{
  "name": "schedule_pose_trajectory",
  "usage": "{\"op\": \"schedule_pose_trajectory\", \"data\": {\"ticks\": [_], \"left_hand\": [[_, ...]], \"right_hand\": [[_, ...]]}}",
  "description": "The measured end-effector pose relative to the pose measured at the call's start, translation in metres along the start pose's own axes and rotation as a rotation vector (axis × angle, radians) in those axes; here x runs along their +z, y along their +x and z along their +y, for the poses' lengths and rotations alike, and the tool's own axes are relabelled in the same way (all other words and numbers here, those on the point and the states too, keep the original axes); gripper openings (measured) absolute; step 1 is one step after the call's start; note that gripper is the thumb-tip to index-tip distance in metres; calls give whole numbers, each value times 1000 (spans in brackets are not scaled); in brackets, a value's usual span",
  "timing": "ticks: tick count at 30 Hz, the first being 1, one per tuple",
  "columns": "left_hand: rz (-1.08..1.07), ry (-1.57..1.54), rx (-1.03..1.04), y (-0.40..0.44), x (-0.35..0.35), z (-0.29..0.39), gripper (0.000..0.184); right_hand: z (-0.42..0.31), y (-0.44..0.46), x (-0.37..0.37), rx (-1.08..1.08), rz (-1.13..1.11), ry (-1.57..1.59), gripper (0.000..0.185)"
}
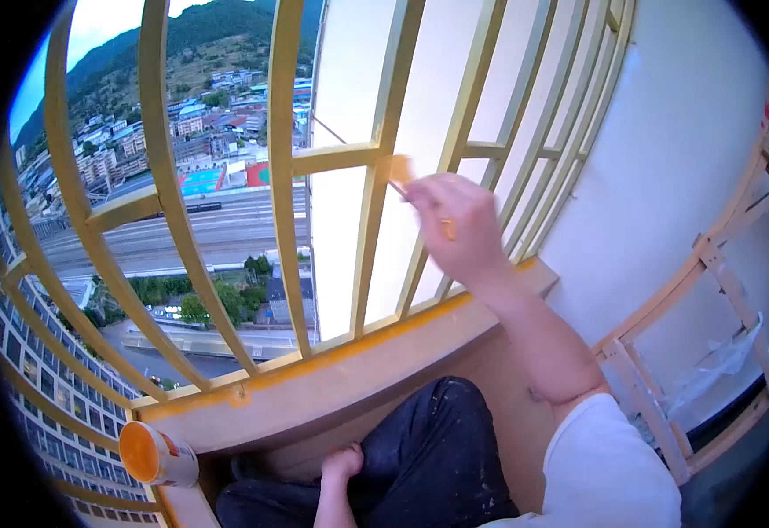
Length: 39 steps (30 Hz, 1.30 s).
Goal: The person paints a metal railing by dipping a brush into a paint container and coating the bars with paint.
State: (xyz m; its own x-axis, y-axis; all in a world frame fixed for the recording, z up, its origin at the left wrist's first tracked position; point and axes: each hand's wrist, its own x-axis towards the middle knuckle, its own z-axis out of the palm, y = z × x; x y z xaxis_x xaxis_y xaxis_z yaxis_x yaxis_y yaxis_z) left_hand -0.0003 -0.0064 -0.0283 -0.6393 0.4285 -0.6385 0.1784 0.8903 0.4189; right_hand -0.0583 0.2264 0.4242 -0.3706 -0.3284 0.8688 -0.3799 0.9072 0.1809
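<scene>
Yellow railing (336, 159), standing between us and the town (217, 114)! Wooden frame (710, 255) at right, ledge (349, 374) under the railing, dark trousers (437, 440), paint bucket (173, 461) at the ledge's left end. Hands apart: right hand (459, 220) up by the railing, left hand (342, 461) curled on the trousers, gripping or not I can't tell. Clamped in the right, a brush (399, 167)!

White short-sleeved shirt (613, 466); dark trousers (442, 444), pale specks.
</scene>
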Motion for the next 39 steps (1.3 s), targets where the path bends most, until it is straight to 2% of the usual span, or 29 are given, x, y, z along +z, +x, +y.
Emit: {"op": "schedule_pose_trajectory", "data": {"ticks": [1, 2, 4, 5, 7, 9, 11, 12, 13, 15, 16, 17, 19, 20, 21, 22, 23, 24, 25, 27, 28, 30, 32, 36, 39], "left_hand": [[44, -12, 9, -6, -4, 3, 57], [83, -23, 16, -11, -6, 6, 58], [93, -27, 23, -22, -12, 14, 58], [100, -32, 36, -25, -16, 15, 58], [60, -25, 17, -12, -6, 6, 58], [32, -26, -2, 1, 2, -2, 58], [23, 48, 46, 7, 7, -7, 59], [77, -35, 3, 0, 3, -2, 60], [85, -28, -3, 3, 3, -3, 60], [123, -19, 47, 9, 9, -11, 59], [88, -70, -2, 7, 6, -8, 58], [92, -72, -3, 7, 3, -5, 58], [87, -35, -26, 2, 4, -4, 57], [248, -58, 107, 5, 11, -9, 57], [43, -61, 20, -9, -9, 5, 56], [133, -77, 60, -14, -4, 3, 65], [-36, -73, -45, -12, -8, 4, 66], [-26, -83, -59, -15, -9, 6, 67], [144, -90, -54, -23, -4, 11, 65], [44, -61, -52, -24, -12, 13, 65], [39, -66, -35, -14, -4, 5, 65], [29, -76, -22, -3, -3, 1, 65], [-26, -48, -57, -21, -16, 12, 65], [-24, -107, -50, -19, -13, 9, 64], [-16, -77, 5, -7, -3, 0, 65]], "right_hand": [[2, -1, -12, 101, 7, 33, 16], [2, 2, -11, 96, 14, 37, 16], [7, 1, -10, 231, -81, 477, 16], [15, 0, -10, 237, -68, 478, 16], [36, 4, -13, 552, 113, 598, 17], [45, 11, -24, 532, 172, 652, 18], [46, 18, -32, 497, 1, 882, 18], [42, 24, -29, 517, -91, 955, 20], [51, 26, -28, 514, -80, 961, 20], [71, 28, -20, 547, 77, 753, 20], [73, 30, -29, 537, 163, 628, 19], [71, 31, -33, 534, 164, 631, 19], [59, 31, -42, 538, 15, 928, 19], [55, 30, -33, 532, -94, 1012, 18], [56, 25, -21, 450, -30, 778, 18], [62, 21, -16, 408, 44, 613, 18], [61, 11, -15, 368, 104, 449, 18], [47, 1, -22, 398, 83, 455, 20], [33, -10, -25, 415, 68, 455, 22], [-3, -67, 5, 388, -180, 680, 22], [-21, -94, 30, 217, -321, 593, 22], [-50, -157, 85, 145, -543, 458, 24], [-60, -208, 131, 112, -558, 407, 27], [-86, -230, 174, 41, -582, 305, 34], [-94, -240, 175, 22, -629, 479, 29]]}}
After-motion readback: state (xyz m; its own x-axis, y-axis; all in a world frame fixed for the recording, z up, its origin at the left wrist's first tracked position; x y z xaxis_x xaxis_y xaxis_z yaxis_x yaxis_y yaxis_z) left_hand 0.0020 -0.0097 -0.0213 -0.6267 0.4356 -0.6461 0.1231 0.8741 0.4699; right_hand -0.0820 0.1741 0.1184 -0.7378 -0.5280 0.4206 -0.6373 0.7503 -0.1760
